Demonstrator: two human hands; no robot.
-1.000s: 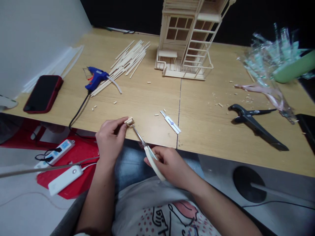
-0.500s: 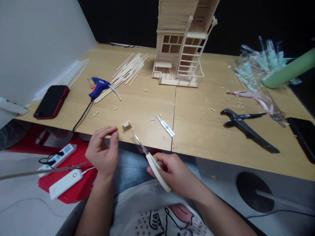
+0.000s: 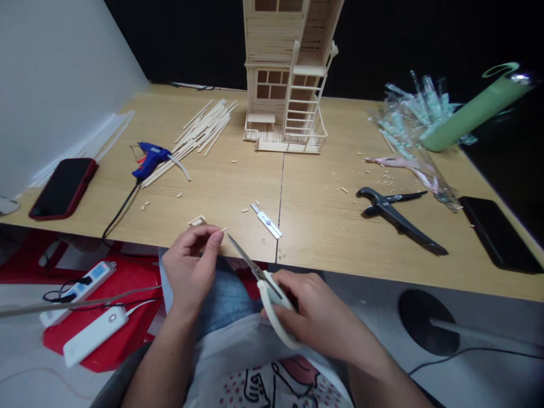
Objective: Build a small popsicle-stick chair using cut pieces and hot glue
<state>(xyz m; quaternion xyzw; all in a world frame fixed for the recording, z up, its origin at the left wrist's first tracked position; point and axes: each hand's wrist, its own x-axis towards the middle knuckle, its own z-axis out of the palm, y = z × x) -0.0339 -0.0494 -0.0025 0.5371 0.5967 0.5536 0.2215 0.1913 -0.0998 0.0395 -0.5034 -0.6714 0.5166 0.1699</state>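
My left hand (image 3: 193, 260) pinches a short thin wooden stick (image 3: 224, 229) between thumb and forefinger, just over the table's front edge. White-handled scissors (image 3: 259, 273) are in my right hand (image 3: 304, 300), with fingers through the loops. Their tips point up and left, close to the stick's free end, and the blades look nearly together. Just behind my left hand lies a small wooden frame-like piece (image 3: 196, 220), partly covered by the fingers. A white utility knife (image 3: 268, 221) rests on the table beyond the scissors.
A wooden model house (image 3: 280, 85) stands at the back. Thin sticks (image 3: 208, 127) and a blue glue gun (image 3: 151, 160) lie to the left, beside a red-cased phone (image 3: 63, 188). On the right are black pliers (image 3: 395, 218), a black phone (image 3: 499, 232), plastic wrappers (image 3: 408, 113) and a green cylinder (image 3: 471, 116).
My left hand has moved right and now pinches the short stick, which earlier was by the scissor tips. The scissors are opened less or turned slightly. The view has shifted right.
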